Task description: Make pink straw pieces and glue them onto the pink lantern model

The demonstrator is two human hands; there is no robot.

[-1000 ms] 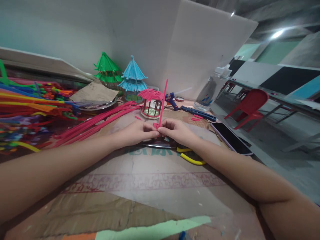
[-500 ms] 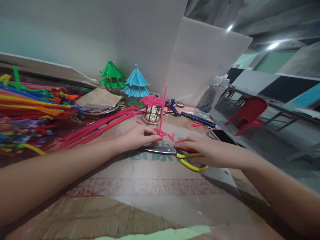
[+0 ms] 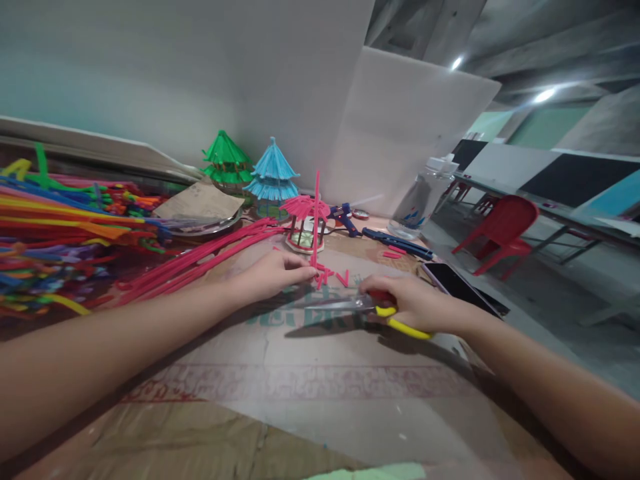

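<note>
Between thumb and fingers, my left hand (image 3: 273, 272) pinches a pink pipe cleaner (image 3: 317, 210) that stands upright. My right hand (image 3: 413, 303) is closed round the red and yellow handles of a pair of scissors (image 3: 345, 305), held just above the table with the blades pointing left. Several short cut pink pieces (image 3: 343, 277) lie beyond the blades. Just behind them stands a small pavilion model (image 3: 303, 227) with a pink roof and brown posts. Long pink pipe cleaners (image 3: 200, 260) lie in a bunch behind my left forearm.
Many coloured pipe cleaners (image 3: 65, 220) fill the left side. A green-roofed model (image 3: 226, 160) and a blue-roofed model (image 3: 273, 175) stand at the back. Farther right are a glue gun (image 3: 346, 219), a dark blue cutting tool (image 3: 397, 243), a clear bottle (image 3: 417, 200) and a phone (image 3: 460, 287).
My right hand has lifted the scissors off the table and moved slightly right, its fingers now round the handles. My left hand keeps its pinch on the pink pipe cleaner.
</note>
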